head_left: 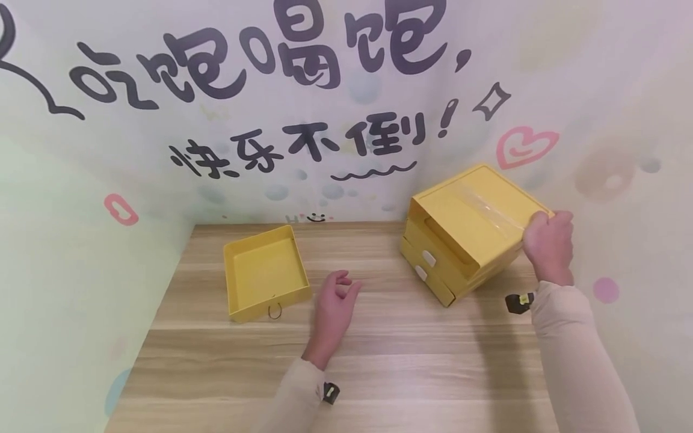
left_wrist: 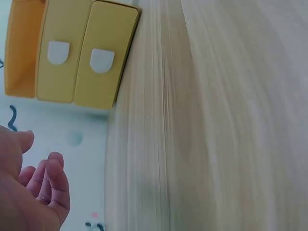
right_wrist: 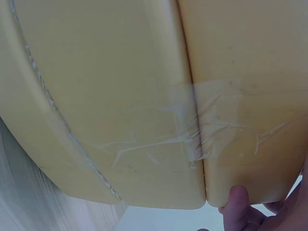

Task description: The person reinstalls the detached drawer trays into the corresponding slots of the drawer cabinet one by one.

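Observation:
A yellow desktop drawer cabinet (head_left: 476,222) stands turned at an angle toward the back right of the table. Its top slot is hollow, and below it are two closed drawers with white tabs (left_wrist: 58,52). My right hand (head_left: 549,240) grips the cabinet's rear right corner; in the right wrist view a fingertip (right_wrist: 238,196) presses on its edge. Clear tape (right_wrist: 216,125) crosses the cabinet's side. A loose yellow drawer (head_left: 267,270) lies on the left, its inside facing up. Between the two, my left hand (head_left: 334,310) hovers with relaxed fingers and holds nothing.
Wood-grain tabletop (head_left: 379,361) spreads under both yellow pieces. A wall covering (head_left: 303,186) with printed writing rises behind the table's back edge and along both sides. Close to the loose drawer's front is a thin dark loop (head_left: 275,311).

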Demonstrator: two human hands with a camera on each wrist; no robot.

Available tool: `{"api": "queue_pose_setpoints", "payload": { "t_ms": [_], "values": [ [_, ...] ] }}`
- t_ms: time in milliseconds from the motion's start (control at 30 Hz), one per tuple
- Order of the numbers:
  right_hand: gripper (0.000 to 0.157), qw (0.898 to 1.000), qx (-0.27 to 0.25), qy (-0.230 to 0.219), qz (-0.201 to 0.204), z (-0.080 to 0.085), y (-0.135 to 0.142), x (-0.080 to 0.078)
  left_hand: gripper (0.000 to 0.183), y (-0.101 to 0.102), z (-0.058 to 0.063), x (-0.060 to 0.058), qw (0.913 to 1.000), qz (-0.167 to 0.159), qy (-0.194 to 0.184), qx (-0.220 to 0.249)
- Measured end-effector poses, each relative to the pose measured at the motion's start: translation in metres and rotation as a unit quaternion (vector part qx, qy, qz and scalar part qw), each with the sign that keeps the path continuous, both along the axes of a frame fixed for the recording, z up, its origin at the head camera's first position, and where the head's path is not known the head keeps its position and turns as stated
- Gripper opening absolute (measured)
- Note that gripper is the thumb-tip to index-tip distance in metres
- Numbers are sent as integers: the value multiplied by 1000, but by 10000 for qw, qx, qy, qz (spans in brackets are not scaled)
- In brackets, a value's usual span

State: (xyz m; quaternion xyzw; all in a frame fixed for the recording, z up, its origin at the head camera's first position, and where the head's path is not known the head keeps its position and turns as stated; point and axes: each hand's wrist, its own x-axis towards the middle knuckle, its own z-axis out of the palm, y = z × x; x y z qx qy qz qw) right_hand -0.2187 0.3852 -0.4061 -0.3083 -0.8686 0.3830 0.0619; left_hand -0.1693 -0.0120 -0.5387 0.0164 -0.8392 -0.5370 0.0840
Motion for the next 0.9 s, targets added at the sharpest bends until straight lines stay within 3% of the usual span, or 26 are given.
{"api": "queue_pose_setpoints", "payload": {
  "t_ms": [200, 400, 600, 733, 900],
  "values": [
    [65, 10000, -6, 25, 1, -1, -1, 0, 39, -26, 4, 8, 9994, 300, -34, -148],
    [64, 10000, 7, 55, -24, -2, 0, -1, 44, -49, 6, 16, 9982, 503, -295, -128],
    [64, 10000, 2, 32, -28, -2, 0, 0, 40, -68, 2, 25, 9926, 1048, -568, -234],
    [64, 10000, -13, 48, -35, -3, -1, 0, 39, -80, -3, 30, 9879, 1446, -400, -400],
    [64, 10000, -18, 61, -33, -2, 0, -1, 36, -94, -9, 31, 9834, 1709, -327, -507]
  ]
}}
